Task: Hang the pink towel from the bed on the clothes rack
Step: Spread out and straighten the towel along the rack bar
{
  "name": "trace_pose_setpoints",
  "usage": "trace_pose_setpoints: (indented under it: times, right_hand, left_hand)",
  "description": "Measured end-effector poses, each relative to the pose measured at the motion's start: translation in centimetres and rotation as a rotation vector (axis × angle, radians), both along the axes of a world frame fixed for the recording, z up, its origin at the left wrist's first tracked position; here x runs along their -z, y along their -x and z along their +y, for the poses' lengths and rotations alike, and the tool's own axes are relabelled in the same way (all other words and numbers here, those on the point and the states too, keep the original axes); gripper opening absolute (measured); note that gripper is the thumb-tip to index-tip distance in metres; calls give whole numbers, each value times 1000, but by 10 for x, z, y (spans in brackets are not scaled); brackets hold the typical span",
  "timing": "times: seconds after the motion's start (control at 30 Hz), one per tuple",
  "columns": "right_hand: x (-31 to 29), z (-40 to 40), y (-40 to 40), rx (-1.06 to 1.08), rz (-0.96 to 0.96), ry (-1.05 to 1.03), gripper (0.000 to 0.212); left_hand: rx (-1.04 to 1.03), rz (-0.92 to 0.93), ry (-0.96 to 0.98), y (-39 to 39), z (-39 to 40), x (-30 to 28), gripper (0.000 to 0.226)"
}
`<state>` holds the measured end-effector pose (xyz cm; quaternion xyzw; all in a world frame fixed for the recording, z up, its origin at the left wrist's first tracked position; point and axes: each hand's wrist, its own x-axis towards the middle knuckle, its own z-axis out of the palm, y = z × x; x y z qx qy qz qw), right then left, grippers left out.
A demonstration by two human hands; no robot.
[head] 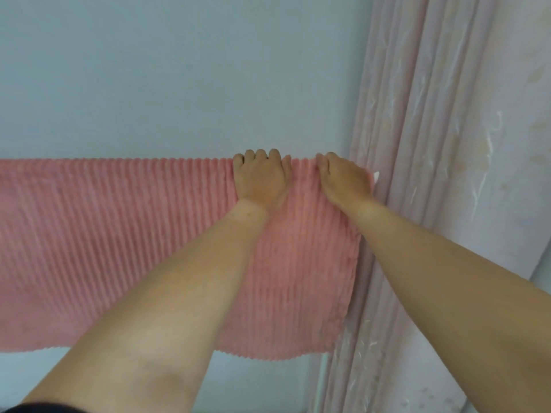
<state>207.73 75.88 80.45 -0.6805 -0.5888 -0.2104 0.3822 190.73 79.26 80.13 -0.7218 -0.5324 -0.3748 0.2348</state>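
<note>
The pink ribbed towel [119, 248] hangs spread out in front of a pale wall, its top fold running level across the view. The rack bar under that fold is hidden by the cloth. My left hand [261, 177] lies on the towel's top edge, fingers curled over the fold. My right hand [343, 177] grips the same edge close to the towel's right end, fingers hooked over the top. A small white tag [376, 175] sticks out beside my right hand.
A pale pink patterned curtain [447, 174] hangs in folds right of the towel, nearly touching its right edge. The light blue-grey wall [179, 70] fills the space behind and above.
</note>
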Motion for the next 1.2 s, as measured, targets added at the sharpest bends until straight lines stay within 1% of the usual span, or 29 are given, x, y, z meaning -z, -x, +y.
trace_pose_setpoints:
  times: [0.07, 0.1, 0.17, 0.2, 0.23, 0.27, 0.33, 0.4, 0.43, 0.5, 0.57, 0.6, 0.67, 0.77, 0.9, 1.07, 1.2]
  right_hand:
    - [11, 0, -8, 96, 50, -13, 59]
    - [15, 2, -6, 161, 43, -48, 60]
    - [10, 3, 3, 282, -13, -155, 52]
    - [4, 2, 13, 301, -45, -218, 45]
    - [-3, 4, 35, 276, -65, -270, 39]
    - [-10, 4, 47, 233, -84, -309, 35]
    - [-23, 11, 91, 66, -131, -323, 30]
    - [-27, 19, 161, -116, -240, -204, 35]
    - [-24, 23, 184, -143, -289, -124, 39]
    - [-15, 28, 218, -72, -294, -41, 45]
    - [-4, 30, 239, 45, -223, -65, 40]
    - [0, 31, 249, 57, -192, -99, 37]
    - [4, 35, 293, -18, -167, -122, 36]
    - [0, 40, 367, -112, -170, -99, 36]
    - [-10, 49, 446, -198, -208, -142, 38]
    - [-13, 70, 553, -304, -177, -83, 42]
    - [-3, 90, 653, -423, -171, -122, 41]
  left_hand:
    - [-30, 12, 8, 19, 1, -1, 53]
    - [-60, 6, 22, 33, 2, -2, 57]
    - [-119, -40, 37, 62, 6, -3, 58]
    - [-151, -73, 43, 77, 8, -3, 57]
    - [-183, -101, 47, 101, 12, -1, 56]
    - [-182, -102, 65, 108, 13, 1, 56]
    - [-118, -60, 74, 126, 13, 5, 57]
    - [-64, -18, 57, 156, 12, 5, 58]
    - [-51, -27, 57, 166, 11, 2, 57]
    - [-68, -89, 64, 200, 12, 0, 52]
    - [-100, -120, 92, 244, 15, 3, 49]
    - [-110, -127, 97, 263, 16, 6, 48]
    - [-111, -127, 75, 309, 16, 14, 49]
    - [-113, -114, 51, 365, 10, 22, 52]
    - [-124, -175, 99, 429, 6, 26, 54]
    - [-156, -204, 125, 521, 13, 32, 55]
    - [-243, -212, 121, 609, 22, 41, 52]
